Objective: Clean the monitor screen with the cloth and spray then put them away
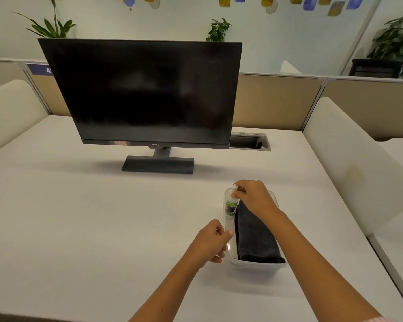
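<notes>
Right hand point(254, 198) pinching the top of a small white spray bottle with green label point(230, 205), just beside a folded dark grey cloth point(256, 238) under the wrist, both in a clear plastic tray point(256, 266), left hand point(211, 244) gripping the tray's near-left rim, black flat monitor point(144, 94) well beyond both hands on the white counter point(79, 217)

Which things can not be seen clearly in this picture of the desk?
- Spray bottle, head view: its top is hidden by the right hand; label too small to read.
- Cloth: far end hidden under that hand.
- Left hand: its grip on the clear box cannot be told.
- Monitor: dirt not visible.
</notes>
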Tool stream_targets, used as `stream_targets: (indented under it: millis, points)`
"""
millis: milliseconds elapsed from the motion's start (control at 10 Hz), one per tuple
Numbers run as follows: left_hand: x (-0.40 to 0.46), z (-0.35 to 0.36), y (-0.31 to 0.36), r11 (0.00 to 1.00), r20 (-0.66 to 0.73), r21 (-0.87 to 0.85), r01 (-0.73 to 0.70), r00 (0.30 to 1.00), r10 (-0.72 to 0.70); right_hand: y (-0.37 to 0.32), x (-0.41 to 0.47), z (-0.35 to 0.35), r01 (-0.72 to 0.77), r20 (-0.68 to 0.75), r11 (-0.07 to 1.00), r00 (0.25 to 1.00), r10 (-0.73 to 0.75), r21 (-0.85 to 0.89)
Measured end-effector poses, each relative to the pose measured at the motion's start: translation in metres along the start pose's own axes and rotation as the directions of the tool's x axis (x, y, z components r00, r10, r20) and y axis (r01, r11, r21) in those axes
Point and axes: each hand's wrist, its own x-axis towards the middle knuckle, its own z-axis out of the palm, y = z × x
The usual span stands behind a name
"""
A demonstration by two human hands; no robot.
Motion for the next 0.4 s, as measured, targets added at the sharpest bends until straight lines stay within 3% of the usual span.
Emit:
stream_targets:
  millis: [300, 400]
  points:
    - [-0.001, -0.007, -0.002, 1.0, 0.071, 0.021, 0.0, 0.997, -0.002, 0.002, -0.002, -0.004, -0.067, 0.061, 0.996, 0.996, 0.064, 0.05]
    - [-0.004, -0.019, -0.016, 1.0, 0.024, 0.028, -0.009, 1.0, 0.008, 0.002, -0.006, -0.007, -0.163, -0.041, 0.984, 0.985, 0.167, 0.077]
